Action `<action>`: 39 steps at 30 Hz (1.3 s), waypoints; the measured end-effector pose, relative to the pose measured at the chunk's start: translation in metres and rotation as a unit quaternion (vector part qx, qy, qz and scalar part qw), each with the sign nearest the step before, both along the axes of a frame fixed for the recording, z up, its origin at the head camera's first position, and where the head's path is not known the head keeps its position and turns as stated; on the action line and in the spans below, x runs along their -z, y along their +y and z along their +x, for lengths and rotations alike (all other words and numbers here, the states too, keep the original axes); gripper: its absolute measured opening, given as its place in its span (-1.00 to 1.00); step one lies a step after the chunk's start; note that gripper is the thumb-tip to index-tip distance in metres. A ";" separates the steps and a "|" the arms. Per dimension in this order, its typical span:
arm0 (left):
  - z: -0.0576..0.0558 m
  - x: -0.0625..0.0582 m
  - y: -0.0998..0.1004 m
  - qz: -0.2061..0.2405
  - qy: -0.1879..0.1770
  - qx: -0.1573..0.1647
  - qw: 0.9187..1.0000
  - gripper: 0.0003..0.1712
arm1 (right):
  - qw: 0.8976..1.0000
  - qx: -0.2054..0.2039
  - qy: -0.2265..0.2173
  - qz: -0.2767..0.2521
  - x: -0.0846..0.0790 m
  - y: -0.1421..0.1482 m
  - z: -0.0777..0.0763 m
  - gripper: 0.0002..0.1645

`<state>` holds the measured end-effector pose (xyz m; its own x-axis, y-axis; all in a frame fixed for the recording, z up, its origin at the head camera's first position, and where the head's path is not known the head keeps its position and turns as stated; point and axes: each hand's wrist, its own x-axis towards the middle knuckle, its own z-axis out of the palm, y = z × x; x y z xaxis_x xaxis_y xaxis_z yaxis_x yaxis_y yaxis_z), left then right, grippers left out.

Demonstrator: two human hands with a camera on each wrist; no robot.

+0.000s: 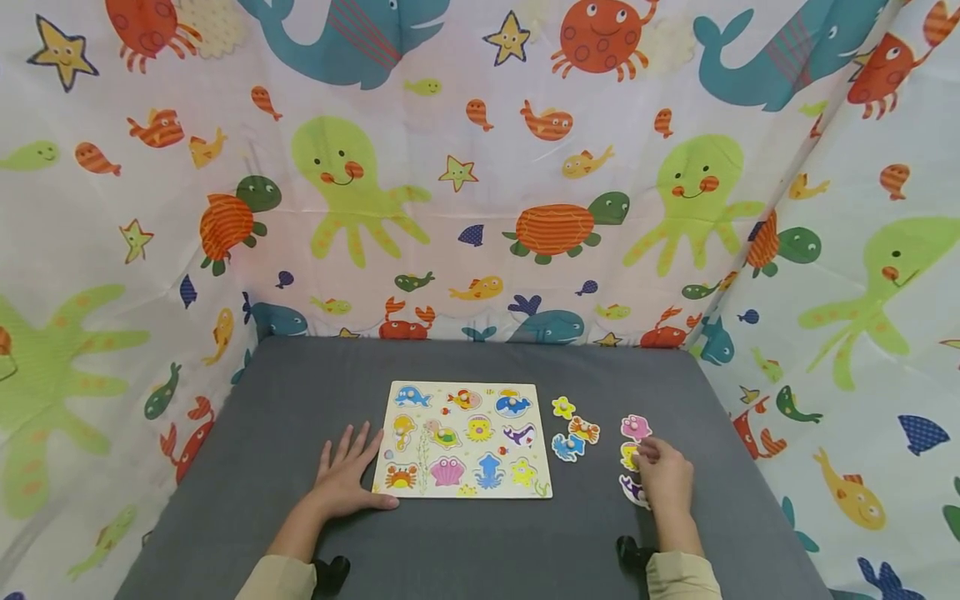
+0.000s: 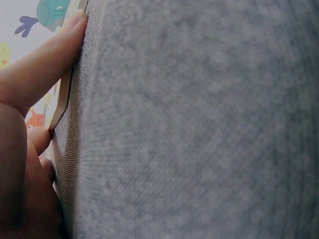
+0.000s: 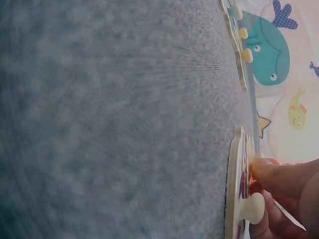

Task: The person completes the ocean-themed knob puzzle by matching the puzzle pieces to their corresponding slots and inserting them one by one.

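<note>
A cream puzzle board (image 1: pixel 470 486) with sea-animal pictures lies flat on the table. Fingers spread, my left hand (image 1: pixel 347 477) rests along its left side; the thumb (image 2: pixel 60 45) touches the lower left corner. To the right of the board, my right hand (image 1: pixel 667 479) pinches a yellow octopus puzzle piece (image 1: pixel 627 456) between thumb and fingertips, low over the table. Just beyond is a pink shell piece (image 1: pixel 636 427); nearer, a purple whale piece (image 1: pixel 632 490) lies partly under the hand. Its pale knob (image 3: pixel 253 208) stands close to the fingers in the right wrist view.
Between board and right hand lie a yellow star piece (image 1: pixel 563 407), an orange crab piece (image 1: pixel 585 429) and a blue piece (image 1: pixel 567 447). The grey table (image 1: pixel 480 550) meets a sea-animal curtain (image 1: pixel 465 292) at its back and sides.
</note>
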<state>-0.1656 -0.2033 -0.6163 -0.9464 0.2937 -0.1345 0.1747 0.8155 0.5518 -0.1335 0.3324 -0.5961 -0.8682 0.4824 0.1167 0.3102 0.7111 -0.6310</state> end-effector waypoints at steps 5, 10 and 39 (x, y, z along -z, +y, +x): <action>0.000 0.001 -0.001 0.010 0.003 0.002 1.000 0.52 | 1.000 0.003 0.005 0.002 -0.001 0.000 -0.001 -0.61; -0.002 0.005 -0.002 0.002 -0.001 0.003 1.000 0.54 | 1.000 -0.004 0.008 0.003 -0.009 -0.004 -0.003 -0.57; -0.001 -0.003 -0.001 -0.023 -0.009 0.003 1.000 0.51 | 0.983 -0.159 0.072 0.048 -0.053 -0.113 -0.039 -0.81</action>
